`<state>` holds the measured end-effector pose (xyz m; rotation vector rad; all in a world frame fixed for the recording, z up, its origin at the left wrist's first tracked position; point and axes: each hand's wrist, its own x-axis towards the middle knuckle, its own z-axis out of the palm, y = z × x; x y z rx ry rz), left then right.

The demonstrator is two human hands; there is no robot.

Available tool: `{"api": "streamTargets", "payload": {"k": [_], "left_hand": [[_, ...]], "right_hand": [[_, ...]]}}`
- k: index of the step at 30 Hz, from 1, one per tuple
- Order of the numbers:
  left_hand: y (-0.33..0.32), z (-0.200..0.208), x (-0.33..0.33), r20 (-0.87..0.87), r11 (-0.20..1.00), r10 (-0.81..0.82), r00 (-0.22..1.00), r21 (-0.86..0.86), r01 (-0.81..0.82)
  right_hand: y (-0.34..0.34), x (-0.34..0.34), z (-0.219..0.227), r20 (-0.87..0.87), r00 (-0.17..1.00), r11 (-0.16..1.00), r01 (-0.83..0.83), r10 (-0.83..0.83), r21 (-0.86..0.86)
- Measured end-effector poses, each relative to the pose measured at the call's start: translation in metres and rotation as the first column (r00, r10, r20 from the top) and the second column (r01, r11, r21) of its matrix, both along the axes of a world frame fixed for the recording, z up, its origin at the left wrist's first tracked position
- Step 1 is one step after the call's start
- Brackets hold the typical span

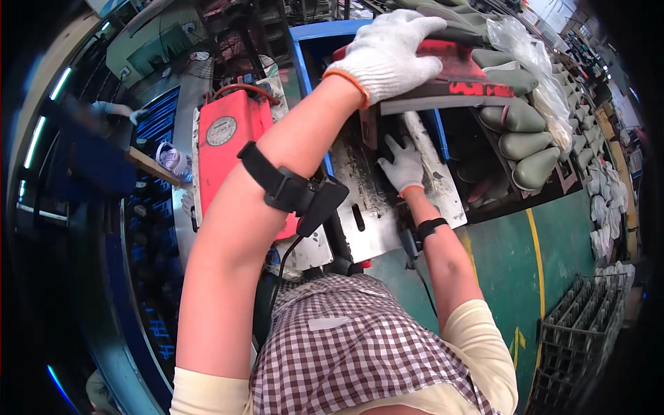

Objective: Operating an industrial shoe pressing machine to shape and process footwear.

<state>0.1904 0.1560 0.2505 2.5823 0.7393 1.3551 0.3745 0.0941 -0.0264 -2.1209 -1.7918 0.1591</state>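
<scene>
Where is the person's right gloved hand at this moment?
In the head view, the right hand in a white knit glove lies near the centre, flat on the worn grey metal plate, below the raised left hand.

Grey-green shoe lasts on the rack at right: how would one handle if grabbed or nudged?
The shoe lasts look solid and moulded, so probably stiff and fairly heavy for their size. Smooth, rounded surfaces suggest slippery in the knit gloves, as on the left hand. Curved bodies would likely rock or roll if nudged.

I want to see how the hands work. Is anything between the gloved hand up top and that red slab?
Nothing visible stands between them. The left hand in its white knit glove already lies flat on the red, dark-edged slab. The right hand, also gloved, rests lower on the scuffed white metal plate, apart from the slab.
</scene>
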Motion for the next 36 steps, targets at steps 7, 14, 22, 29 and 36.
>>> {"api": "streamTargets", "payload": {"k": [7, 14, 22, 29, 36], "left_hand": [[-0.053, -0.103, -0.093, 0.431, 0.772, -0.036, 0.902, -0.561, 0.299], [-0.155, -0.218, -0.196, 0.408, 0.229, 0.284, 0.868, -0.908, 0.352], [-0.270, -0.237, -0.265, 0.696, 0.396, 0.525, 0.490, -0.709, 0.584], [-0.343, -0.254, -0.362, 0.669, 0.517, 0.735, -0.108, -0.451, 0.728], [-0.420, -0.354, -0.450, 0.327, 0.440, 0.878, -0.349, -0.840, 0.318]], "right_hand": [[-0.041, 0.011, 0.012, -0.992, 0.082, 0.989, 0.117, -0.095, -0.085], [-0.114, -0.090, 0.026, -0.856, -0.475, 0.962, -0.262, -0.204, -0.084], [-0.133, -0.271, 0.058, -0.937, -0.301, 0.724, -0.684, -0.175, 0.085], [-0.147, -0.387, 0.034, -0.899, 0.140, 0.297, -0.955, 0.415, -0.011], [-0.143, -0.385, 0.007, -0.254, 0.268, 0.320, -0.927, 0.929, 0.194]]}}
